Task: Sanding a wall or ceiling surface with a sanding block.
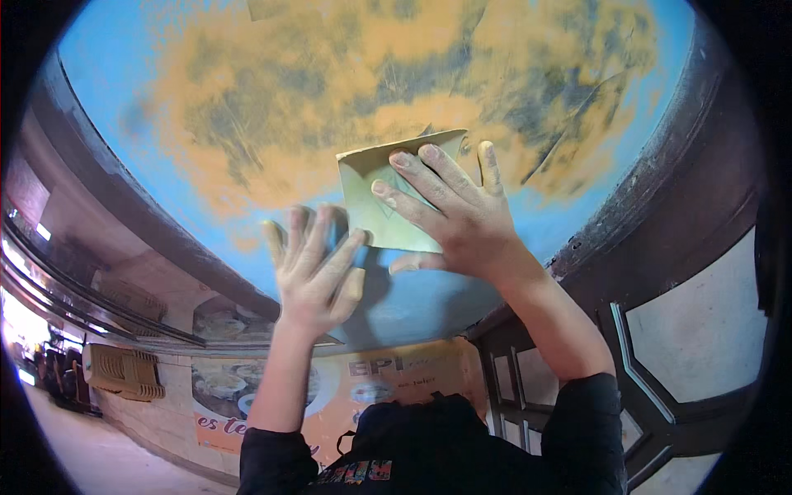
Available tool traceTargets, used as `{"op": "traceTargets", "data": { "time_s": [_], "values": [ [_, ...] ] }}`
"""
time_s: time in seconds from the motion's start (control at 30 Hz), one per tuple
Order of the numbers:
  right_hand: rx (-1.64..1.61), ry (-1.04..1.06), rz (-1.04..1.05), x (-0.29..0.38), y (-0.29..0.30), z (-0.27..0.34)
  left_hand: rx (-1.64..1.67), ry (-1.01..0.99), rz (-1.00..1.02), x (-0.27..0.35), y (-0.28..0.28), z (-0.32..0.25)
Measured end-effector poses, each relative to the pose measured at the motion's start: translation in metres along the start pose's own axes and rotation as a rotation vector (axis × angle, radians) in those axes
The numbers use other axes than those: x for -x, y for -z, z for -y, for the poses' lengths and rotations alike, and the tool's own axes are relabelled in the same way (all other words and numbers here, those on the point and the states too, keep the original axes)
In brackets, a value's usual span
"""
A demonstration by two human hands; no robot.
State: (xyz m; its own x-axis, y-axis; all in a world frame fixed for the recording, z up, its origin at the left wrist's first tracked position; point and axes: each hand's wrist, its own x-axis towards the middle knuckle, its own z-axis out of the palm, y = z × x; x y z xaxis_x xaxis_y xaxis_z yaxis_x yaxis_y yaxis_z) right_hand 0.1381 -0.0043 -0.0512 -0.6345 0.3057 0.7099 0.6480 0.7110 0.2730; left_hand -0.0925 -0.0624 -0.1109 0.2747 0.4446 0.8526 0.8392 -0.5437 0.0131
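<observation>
My right hand point(467, 213) lies with spread fingers over a pale yellow-green sheet point(365, 198), which looks like sandpaper seen from its back, and holds it against a blue panel point(408, 309). The sheet's upper edge is folded or curled up, and its thumb-side edge lies above my thumb. Orange-yellow filler or paint with grey worn patches point(334, 80) covers much of the panel. My left hand point(312, 266) is empty, fingers apart, at the panel's lower part. Its index fingertip is by the sheet's lower left corner; I cannot tell whether they touch. Pale dust coats several fingertips.
A dark frame point(625, 185) curves around the panel. Dark panelling with pale insets point(699, 322) stands at right. Below hangs an orange printed banner point(427, 377) with writing and food pictures. A beige plastic chair or stool point(120, 371) is at lower left, beside a pale floor point(93, 433).
</observation>
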Motion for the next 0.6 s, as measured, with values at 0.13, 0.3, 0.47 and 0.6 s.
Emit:
{"op": "traceTargets", "data": {
  "time_s": [0.13,0.3,0.47,0.6],
  "values": [
    [0.293,0.096,-0.201,-0.003,-0.015,-0.008,-0.171,0.037,-0.295,0.006,0.001,0.039],
    [0.241,0.046,-0.242,-0.005,-0.020,-0.001,-0.374,-0.009,-0.374,0.014,-0.021,0.065],
    [0.225,0.244,-0.136,0.016,-0.039,-0.005,-0.340,0.025,-0.413,0.027,-0.030,0.080],
    [0.250,0.103,-0.251,-0.017,-0.025,-0.007,-0.340,0.012,-0.433,0.031,-0.032,0.089]
  ]
}}
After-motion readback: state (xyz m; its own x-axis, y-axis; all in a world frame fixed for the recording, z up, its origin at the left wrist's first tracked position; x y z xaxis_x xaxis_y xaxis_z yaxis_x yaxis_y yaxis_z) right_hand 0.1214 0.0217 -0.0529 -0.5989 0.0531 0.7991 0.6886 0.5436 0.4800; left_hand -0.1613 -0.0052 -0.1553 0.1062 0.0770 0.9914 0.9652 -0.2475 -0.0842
